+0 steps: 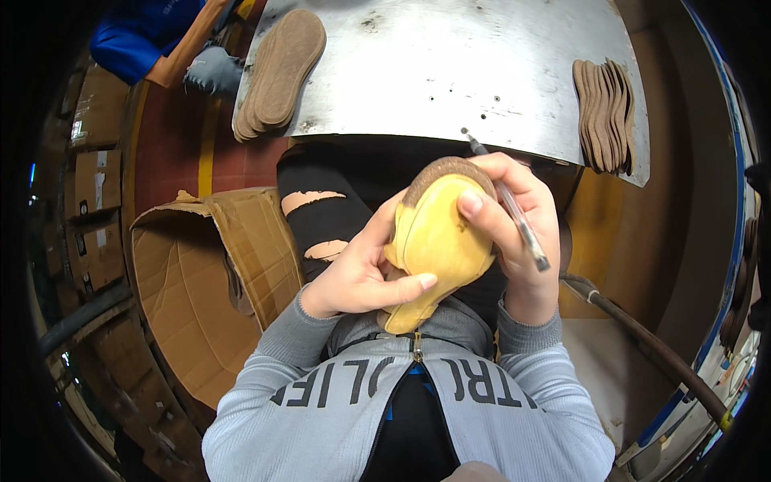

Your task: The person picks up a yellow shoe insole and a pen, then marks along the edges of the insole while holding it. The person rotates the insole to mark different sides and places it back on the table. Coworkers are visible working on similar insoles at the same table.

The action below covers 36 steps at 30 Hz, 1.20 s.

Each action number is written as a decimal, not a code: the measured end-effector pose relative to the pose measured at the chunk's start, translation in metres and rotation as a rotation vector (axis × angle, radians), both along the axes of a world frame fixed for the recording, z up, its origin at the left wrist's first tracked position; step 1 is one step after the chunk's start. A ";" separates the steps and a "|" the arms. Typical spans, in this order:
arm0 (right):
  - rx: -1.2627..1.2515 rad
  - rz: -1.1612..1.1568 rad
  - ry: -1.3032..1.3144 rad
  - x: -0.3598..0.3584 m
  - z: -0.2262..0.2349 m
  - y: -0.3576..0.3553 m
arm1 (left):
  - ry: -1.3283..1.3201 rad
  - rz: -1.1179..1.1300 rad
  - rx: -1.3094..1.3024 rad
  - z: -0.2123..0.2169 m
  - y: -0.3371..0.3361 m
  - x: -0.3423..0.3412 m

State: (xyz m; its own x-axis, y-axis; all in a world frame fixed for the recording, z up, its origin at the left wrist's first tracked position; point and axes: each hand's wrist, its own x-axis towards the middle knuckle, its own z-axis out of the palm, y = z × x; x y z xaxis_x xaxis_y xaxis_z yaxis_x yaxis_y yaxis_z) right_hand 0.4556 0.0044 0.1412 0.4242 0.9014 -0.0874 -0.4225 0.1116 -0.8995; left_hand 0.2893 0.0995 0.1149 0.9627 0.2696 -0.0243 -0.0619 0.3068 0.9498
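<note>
In front of my chest I hold a yellow shoe-shaped piece (440, 241), tilted, its wide end pointing away from me. A brown sole-like piece (428, 175) lies against that wide end; its far side is hidden. My left hand (365, 269) is closed round the narrower part, thumb lying across it. My right hand (522, 197) grips the wide end, the thumb pressing on the yellow surface and the fingers behind. A pen (528, 233) is also tucked in my right hand, slanting between thumb and fingers.
Across my knees stands a metal-topped table (401, 80). Brown insoles (281, 72) are stacked at its left, and several more insoles (604, 116) line its right edge. An open cardboard box (193, 305) is at my left. Another person's arm (181, 60) shows at the far left.
</note>
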 end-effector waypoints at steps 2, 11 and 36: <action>-0.080 -0.112 -0.314 0.004 -0.005 0.004 | 0.031 0.073 -0.088 -0.003 -0.002 0.002; 0.133 -0.281 -0.233 -0.008 0.003 0.003 | 0.044 0.299 -0.016 -0.008 0.004 0.008; 0.095 -0.247 -0.970 -0.045 0.010 0.005 | 0.137 0.343 0.685 0.009 0.005 0.002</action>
